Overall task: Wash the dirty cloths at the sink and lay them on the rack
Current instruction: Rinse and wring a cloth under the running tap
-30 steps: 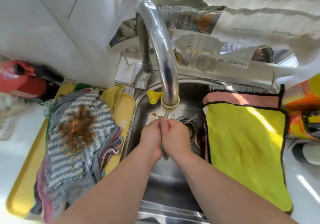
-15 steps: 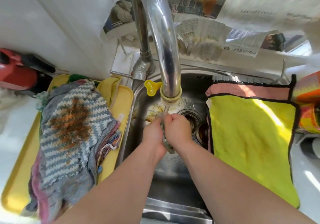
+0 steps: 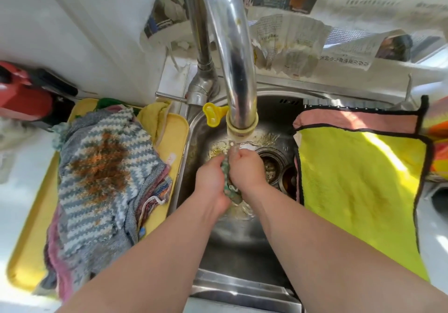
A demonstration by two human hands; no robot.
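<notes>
Green-grey and sodden, a small cloth (image 3: 226, 183) is bunched between a person's left hand (image 3: 209, 181) and right hand (image 3: 247, 169) under the running tap (image 3: 232, 58), low in the steel sink (image 3: 242, 252). Both hands are clenched round the cloth, knuckles close together, and a twisted tail hangs below the wrists. Soft and limp, it should feel heavier wet and could slide through a loose hold. The bunched middle looks like the surest place to grasp, the corners better for spreading it flat. Its pattern is hard to make out through the water. At left, a rust-stained striped cloth (image 3: 97, 167) tops the pile on a yellow tray (image 3: 174, 130). At right, a yellow cloth (image 3: 358, 191) lies spread over a pink cloth (image 3: 351, 121).
</notes>
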